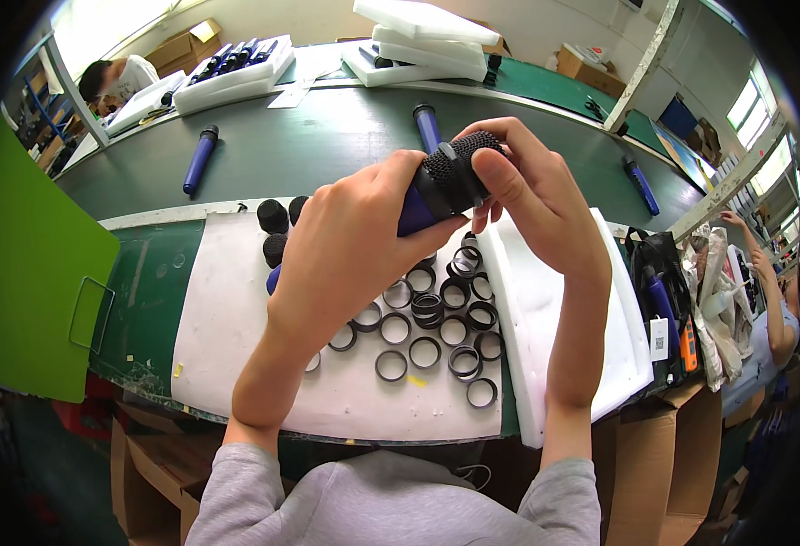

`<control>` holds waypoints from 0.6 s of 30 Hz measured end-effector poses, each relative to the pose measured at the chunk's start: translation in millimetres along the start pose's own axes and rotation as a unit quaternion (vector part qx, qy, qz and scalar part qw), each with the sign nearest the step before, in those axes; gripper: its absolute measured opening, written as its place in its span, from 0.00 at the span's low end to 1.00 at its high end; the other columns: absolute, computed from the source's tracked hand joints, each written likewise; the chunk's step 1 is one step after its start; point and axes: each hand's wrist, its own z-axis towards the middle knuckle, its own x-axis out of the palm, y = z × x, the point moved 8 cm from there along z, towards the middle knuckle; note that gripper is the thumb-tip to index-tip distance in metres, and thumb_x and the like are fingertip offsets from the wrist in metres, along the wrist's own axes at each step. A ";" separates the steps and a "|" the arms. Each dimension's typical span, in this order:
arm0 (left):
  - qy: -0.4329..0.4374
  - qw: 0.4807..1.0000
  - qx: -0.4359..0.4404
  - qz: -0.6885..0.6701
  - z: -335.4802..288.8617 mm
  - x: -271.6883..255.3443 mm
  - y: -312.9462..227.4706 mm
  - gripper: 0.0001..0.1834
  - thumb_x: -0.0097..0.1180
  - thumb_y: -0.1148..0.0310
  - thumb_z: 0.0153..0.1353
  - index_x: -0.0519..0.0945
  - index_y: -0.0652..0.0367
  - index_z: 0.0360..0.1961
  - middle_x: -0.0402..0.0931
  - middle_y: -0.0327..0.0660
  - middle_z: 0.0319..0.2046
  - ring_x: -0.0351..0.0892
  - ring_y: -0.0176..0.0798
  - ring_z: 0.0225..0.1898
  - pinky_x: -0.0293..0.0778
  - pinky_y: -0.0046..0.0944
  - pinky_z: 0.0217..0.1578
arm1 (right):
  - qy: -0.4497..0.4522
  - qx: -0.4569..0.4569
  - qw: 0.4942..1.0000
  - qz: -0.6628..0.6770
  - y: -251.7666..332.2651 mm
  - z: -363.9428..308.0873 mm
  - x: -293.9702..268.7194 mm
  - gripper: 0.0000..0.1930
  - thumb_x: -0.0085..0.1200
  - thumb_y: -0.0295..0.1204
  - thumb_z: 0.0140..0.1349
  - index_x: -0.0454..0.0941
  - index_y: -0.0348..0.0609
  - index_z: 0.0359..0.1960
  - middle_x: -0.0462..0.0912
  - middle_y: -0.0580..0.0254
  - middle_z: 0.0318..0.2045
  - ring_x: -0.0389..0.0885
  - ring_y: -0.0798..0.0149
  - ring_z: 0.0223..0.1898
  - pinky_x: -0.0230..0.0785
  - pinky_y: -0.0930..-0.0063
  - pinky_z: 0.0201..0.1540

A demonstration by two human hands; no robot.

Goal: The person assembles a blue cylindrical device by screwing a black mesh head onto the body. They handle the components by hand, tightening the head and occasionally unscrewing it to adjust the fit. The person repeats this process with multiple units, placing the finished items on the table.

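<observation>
White foam mat [236, 300], both hands gripping microphone [445, 182] (blue-bodied)

- Green-topped workbench [150, 300] carrying a flat white foam sheet [236, 309].
- Many loose black metal rings [425, 350] scattered on the sheet.
- Black mesh microphone heads [273, 217] at its far edge.
- Thick white foam tray [591, 346] alongside, right.

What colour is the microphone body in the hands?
Blue microphone body, with a black mesh head; head view.
</observation>
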 end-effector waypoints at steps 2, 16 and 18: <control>0.002 1.000 -0.001 -0.002 -0.3 -1.4 1.3 0.25 0.77 0.60 0.53 0.81 0.59 0.48 0.84 0.48 0.33 0.86 0.51 0.32 0.79 0.45 0.35 | 0.005 0.009 1.000 0.000 1.3 1.3 2.3 0.25 0.51 0.48 0.76 0.72 0.33 0.52 0.82 0.58 0.23 0.82 0.69 0.23 0.74 0.74 0.27; -0.011 1.000 0.009 -0.003 -1.4 11.4 0.2 0.26 0.76 0.59 0.54 0.80 0.60 0.49 0.85 0.50 0.34 0.86 0.55 0.34 0.80 0.48 0.36 | 0.004 0.076 0.995 -0.060 -8.2 2.2 -5.7 0.27 0.47 0.54 0.76 0.75 0.35 0.45 0.78 0.60 0.19 0.78 0.71 0.18 0.70 0.74 0.23; -0.010 1.000 0.011 0.003 2.3 9.6 0.2 0.26 0.76 0.59 0.54 0.80 0.60 0.49 0.84 0.50 0.34 0.86 0.55 0.34 0.80 0.47 0.37 | -0.007 0.039 0.998 -0.043 -6.6 2.2 -7.4 0.27 0.46 0.53 0.77 0.74 0.36 0.46 0.77 0.61 0.18 0.76 0.72 0.19 0.69 0.75 0.25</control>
